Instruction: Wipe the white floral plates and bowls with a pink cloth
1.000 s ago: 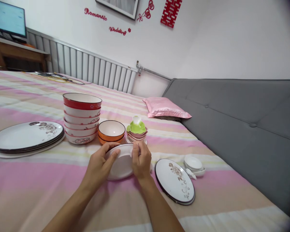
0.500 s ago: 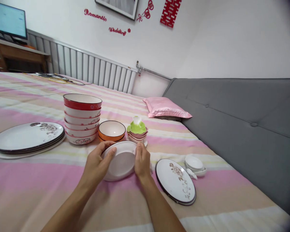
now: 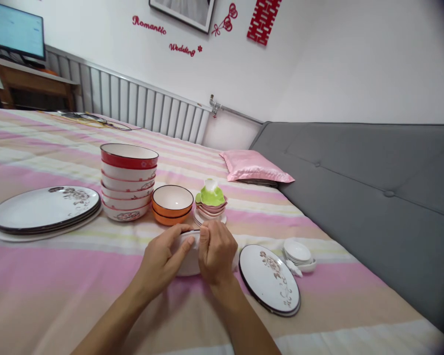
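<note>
A white plate (image 3: 187, 264) with a thin dark rim is held up in front of me above the bed. My left hand (image 3: 166, 256) grips its left edge, with the thumb on the face turned to me. My right hand (image 3: 216, 251) is closed at the plate's right side and covers much of it. Something pale (image 3: 236, 260) peeks out beside the right hand, too hidden to identify. Just beyond are two stacked orange bowls (image 3: 172, 215) and a stack of small dishes with a green leaf-shaped dish (image 3: 212, 197) on top.
Left stand a tall stack of red-and-white bowls (image 3: 129, 185) and stacked oval plates (image 3: 33, 212). Right lie dark-rimmed oval plates (image 3: 268, 281) and small white dishes (image 3: 298, 250). A pink pillow (image 3: 253, 165) rests by the grey headboard (image 3: 355, 167); cables (image 3: 96, 120) lie at the back.
My right hand has moved inward and curled over more of the plate. The plate has turned, showing less of its face, and both hands have shifted slightly right.
</note>
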Demonstrator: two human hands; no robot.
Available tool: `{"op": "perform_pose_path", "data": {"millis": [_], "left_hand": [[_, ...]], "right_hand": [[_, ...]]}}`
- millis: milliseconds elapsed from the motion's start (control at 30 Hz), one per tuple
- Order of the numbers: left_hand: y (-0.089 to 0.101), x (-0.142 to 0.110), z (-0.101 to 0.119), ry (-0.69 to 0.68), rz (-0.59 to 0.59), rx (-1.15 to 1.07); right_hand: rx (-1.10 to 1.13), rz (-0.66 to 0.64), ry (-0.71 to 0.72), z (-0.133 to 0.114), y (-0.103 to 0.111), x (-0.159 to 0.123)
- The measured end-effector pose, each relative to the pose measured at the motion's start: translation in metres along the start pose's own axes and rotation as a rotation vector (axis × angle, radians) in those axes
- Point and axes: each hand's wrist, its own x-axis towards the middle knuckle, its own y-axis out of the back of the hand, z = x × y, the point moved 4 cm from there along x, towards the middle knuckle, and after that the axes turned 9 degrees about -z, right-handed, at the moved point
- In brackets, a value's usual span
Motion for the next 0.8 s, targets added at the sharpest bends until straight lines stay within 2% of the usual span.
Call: {"op": "perform_pose_path", "data": {"millis": [200,400,667,800], "left_hand": [[-0.002,0.002,-0.003,0.034,-0.019,0.003],[-0.002,0.003,-0.006,0.071,-0.029,-0.019],[0.01,0.005,-0.018,0.164,0.038,-0.178],[0.019,0.006,-0.022,0.223,0.085,-0.204]], "right_hand": [[0.049,0.015,0.024,0.002,-0.002,0.0],[0.11,0.03,-0.013,0.008,-0.006,-0.001],[0.355,-0.067,-0.258,0.031,-0.023,-0.002],[0.438,-0.097,-0.323,0.035,-0.031,-0.004]]}}
